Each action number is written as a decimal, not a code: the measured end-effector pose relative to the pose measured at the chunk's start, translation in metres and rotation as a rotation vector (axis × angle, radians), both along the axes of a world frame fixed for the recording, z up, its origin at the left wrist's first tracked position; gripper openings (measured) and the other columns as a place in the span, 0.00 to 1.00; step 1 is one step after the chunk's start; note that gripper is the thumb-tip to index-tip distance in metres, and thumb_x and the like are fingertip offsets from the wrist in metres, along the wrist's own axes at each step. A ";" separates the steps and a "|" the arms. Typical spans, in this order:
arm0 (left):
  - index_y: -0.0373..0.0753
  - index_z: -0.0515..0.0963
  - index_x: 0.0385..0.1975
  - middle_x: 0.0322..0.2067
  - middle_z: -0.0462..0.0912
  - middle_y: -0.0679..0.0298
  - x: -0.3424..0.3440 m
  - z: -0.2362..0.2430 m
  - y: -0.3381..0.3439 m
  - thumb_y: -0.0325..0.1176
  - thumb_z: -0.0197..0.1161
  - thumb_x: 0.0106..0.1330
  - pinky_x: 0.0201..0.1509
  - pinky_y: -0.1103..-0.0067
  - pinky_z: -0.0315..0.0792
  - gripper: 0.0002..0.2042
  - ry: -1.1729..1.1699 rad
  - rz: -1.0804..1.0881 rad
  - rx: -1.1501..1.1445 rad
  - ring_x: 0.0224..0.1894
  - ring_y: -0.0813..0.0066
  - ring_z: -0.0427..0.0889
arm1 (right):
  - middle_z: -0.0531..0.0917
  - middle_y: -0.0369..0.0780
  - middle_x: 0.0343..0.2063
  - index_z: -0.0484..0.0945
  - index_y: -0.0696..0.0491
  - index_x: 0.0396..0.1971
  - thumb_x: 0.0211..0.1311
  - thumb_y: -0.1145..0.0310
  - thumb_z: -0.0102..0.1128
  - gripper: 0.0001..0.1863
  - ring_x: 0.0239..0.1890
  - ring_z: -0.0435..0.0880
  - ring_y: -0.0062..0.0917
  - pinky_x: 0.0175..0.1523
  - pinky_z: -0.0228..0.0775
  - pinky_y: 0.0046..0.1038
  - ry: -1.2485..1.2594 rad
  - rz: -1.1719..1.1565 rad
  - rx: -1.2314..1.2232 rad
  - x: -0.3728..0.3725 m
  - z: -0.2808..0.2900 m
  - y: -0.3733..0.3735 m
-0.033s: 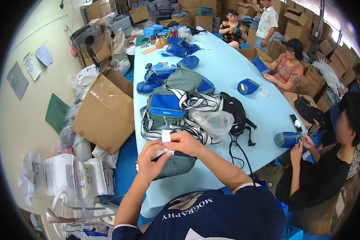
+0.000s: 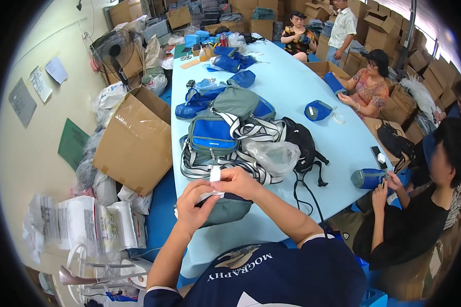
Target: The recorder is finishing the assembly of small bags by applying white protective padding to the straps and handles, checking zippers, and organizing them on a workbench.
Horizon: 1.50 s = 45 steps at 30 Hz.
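Close to my body, both hands meet over a grey-green bag [image 2: 224,213] at the near end of the table. My left hand [image 2: 193,203] and my right hand [image 2: 238,182] pinch a narrow white strip [image 2: 215,174]; its upper end sticks up between the fingers. More white material shows below the fingertips, partly covered by them. Just beyond my hands lies a blue and grey shoulder bag [image 2: 213,135], with black and white striped straps [image 2: 251,168] heaped around it. A clear plastic bag [image 2: 274,156] rests on the straps.
A black bag [image 2: 301,146] with dangling cords lies right of the pile. Co-workers sit along the right side; one handles a blue-grey pouch [image 2: 368,178]. A large cardboard box [image 2: 133,140] stands left of the light-blue table [image 2: 302,199], with a fan [image 2: 113,52] behind it.
The raised end of the white strip has shifted slightly to the right between my fingers. Both hands keep nearly the same place and grip.
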<state>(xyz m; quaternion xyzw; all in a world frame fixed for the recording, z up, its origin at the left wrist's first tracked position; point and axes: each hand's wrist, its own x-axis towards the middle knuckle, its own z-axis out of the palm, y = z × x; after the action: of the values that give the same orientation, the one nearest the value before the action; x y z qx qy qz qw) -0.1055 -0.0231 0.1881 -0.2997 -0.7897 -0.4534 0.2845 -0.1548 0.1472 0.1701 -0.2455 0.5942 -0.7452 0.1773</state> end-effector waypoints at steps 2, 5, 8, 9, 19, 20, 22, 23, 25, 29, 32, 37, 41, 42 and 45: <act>0.36 0.77 0.29 0.35 0.78 0.58 0.003 0.007 0.003 0.24 0.68 0.46 0.34 0.78 0.73 0.09 -0.027 -0.029 0.004 0.33 0.66 0.79 | 0.80 0.34 0.29 0.79 0.59 0.33 0.56 0.72 0.59 0.08 0.32 0.75 0.13 0.37 0.68 0.18 0.012 -0.030 -0.003 -0.001 -0.003 0.001; 0.37 0.78 0.29 0.32 0.79 0.59 0.003 0.010 0.004 0.24 0.68 0.47 0.34 0.79 0.74 0.09 0.000 -0.031 -0.042 0.32 0.67 0.80 | 0.80 0.34 0.28 0.79 0.59 0.32 0.56 0.71 0.60 0.08 0.31 0.75 0.12 0.36 0.68 0.17 0.058 -0.072 -0.016 0.000 -0.003 0.003; 0.37 0.79 0.29 0.31 0.80 0.61 0.005 0.008 0.002 0.24 0.67 0.47 0.33 0.79 0.74 0.09 -0.040 -0.001 -0.080 0.31 0.67 0.80 | 0.80 0.34 0.28 0.77 0.58 0.31 0.57 0.73 0.58 0.04 0.31 0.75 0.13 0.36 0.68 0.17 0.070 -0.082 0.023 0.002 -0.001 0.001; 0.38 0.79 0.29 0.30 0.80 0.61 0.006 0.006 0.002 0.24 0.67 0.47 0.33 0.79 0.74 0.09 -0.035 0.009 -0.074 0.31 0.68 0.80 | 0.79 0.33 0.27 0.76 0.57 0.30 0.57 0.72 0.58 0.04 0.30 0.74 0.12 0.35 0.67 0.17 0.060 -0.083 0.038 0.002 0.000 0.000; 0.38 0.79 0.29 0.29 0.80 0.60 0.008 0.001 -0.005 0.24 0.66 0.48 0.32 0.81 0.72 0.07 -0.123 -0.083 -0.111 0.29 0.69 0.79 | 0.78 0.32 0.24 0.76 0.58 0.29 0.58 0.70 0.58 0.06 0.26 0.72 0.11 0.30 0.64 0.17 0.116 -0.109 0.210 0.009 0.004 0.000; 0.38 0.79 0.29 0.29 0.80 0.60 0.009 0.002 -0.005 0.24 0.66 0.48 0.32 0.81 0.72 0.07 -0.127 -0.081 -0.111 0.29 0.69 0.79 | 0.78 0.32 0.24 0.76 0.58 0.29 0.58 0.70 0.58 0.06 0.26 0.72 0.11 0.30 0.64 0.17 0.113 -0.106 0.210 0.011 0.006 -0.001; 0.38 0.79 0.29 0.29 0.80 0.60 0.010 0.003 -0.005 0.23 0.65 0.49 0.31 0.81 0.72 0.07 -0.099 -0.075 -0.108 0.29 0.69 0.79 | 0.77 0.32 0.23 0.76 0.58 0.29 0.58 0.70 0.58 0.06 0.25 0.71 0.11 0.29 0.64 0.17 0.127 -0.164 0.198 0.016 0.013 -0.003; 0.38 0.79 0.29 0.29 0.80 0.60 0.012 0.002 -0.003 0.23 0.65 0.49 0.31 0.81 0.72 0.07 -0.101 -0.071 -0.108 0.29 0.69 0.79 | 0.75 0.32 0.19 0.76 0.60 0.26 0.55 0.69 0.58 0.08 0.21 0.68 0.11 0.25 0.61 0.19 0.152 -0.233 0.144 0.017 0.012 -0.006; 0.37 0.79 0.30 0.30 0.80 0.60 0.015 -0.003 0.006 0.23 0.66 0.49 0.31 0.82 0.71 0.07 -0.053 0.000 0.022 0.29 0.71 0.79 | 0.75 0.32 0.21 0.76 0.59 0.28 0.57 0.69 0.58 0.08 0.23 0.68 0.11 0.26 0.62 0.18 0.158 -0.226 0.171 0.016 0.008 -0.004; 0.35 0.77 0.29 0.31 0.81 0.59 0.021 -0.001 0.008 0.23 0.68 0.47 0.31 0.84 0.70 0.09 -0.156 0.078 0.169 0.30 0.75 0.78 | 0.76 0.31 0.24 0.75 0.58 0.32 0.59 0.69 0.56 0.07 0.25 0.69 0.11 0.29 0.63 0.17 0.156 -0.125 0.139 0.014 0.018 -0.001; 0.36 0.76 0.28 0.31 0.81 0.59 0.022 0.000 0.003 0.23 0.69 0.46 0.28 0.83 0.72 0.10 -0.105 0.080 0.077 0.27 0.72 0.79 | 0.77 0.32 0.25 0.75 0.59 0.32 0.59 0.70 0.56 0.07 0.27 0.71 0.11 0.31 0.64 0.16 0.079 -0.103 0.107 0.018 0.022 -0.001; 0.36 0.77 0.27 0.28 0.81 0.59 0.017 0.001 0.006 0.23 0.69 0.46 0.28 0.81 0.73 0.10 0.019 0.036 0.079 0.28 0.69 0.80 | 0.77 0.32 0.26 0.75 0.59 0.33 0.59 0.71 0.56 0.07 0.28 0.72 0.11 0.32 0.65 0.16 0.113 -0.108 0.138 0.015 0.011 0.001; 0.36 0.77 0.25 0.27 0.81 0.59 0.018 0.008 0.003 0.23 0.69 0.45 0.28 0.81 0.73 0.08 -0.007 0.019 0.047 0.28 0.68 0.80 | 0.77 0.32 0.26 0.74 0.59 0.32 0.59 0.72 0.56 0.06 0.28 0.72 0.11 0.32 0.65 0.17 0.155 -0.173 0.068 0.019 0.013 -0.004; 0.36 0.77 0.25 0.27 0.81 0.59 0.018 0.009 0.003 0.23 0.69 0.45 0.28 0.81 0.73 0.08 -0.007 0.019 0.048 0.28 0.68 0.80 | 0.77 0.32 0.26 0.74 0.59 0.32 0.59 0.72 0.56 0.06 0.28 0.72 0.11 0.32 0.65 0.17 0.155 -0.173 0.069 0.018 0.012 -0.004; 0.36 0.77 0.24 0.26 0.81 0.59 0.017 0.009 0.004 0.23 0.69 0.45 0.28 0.81 0.73 0.08 0.008 0.016 0.022 0.27 0.68 0.80 | 0.76 0.31 0.25 0.74 0.58 0.32 0.59 0.73 0.55 0.05 0.27 0.71 0.11 0.31 0.65 0.17 0.158 -0.196 0.093 0.017 0.009 -0.004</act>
<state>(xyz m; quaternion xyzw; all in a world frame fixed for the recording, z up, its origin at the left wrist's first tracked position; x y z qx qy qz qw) -0.0889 -0.0196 0.1970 -0.2920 -0.7860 -0.4586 0.2943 -0.1380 0.1436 0.1789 -0.2357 0.6612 -0.7090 0.0675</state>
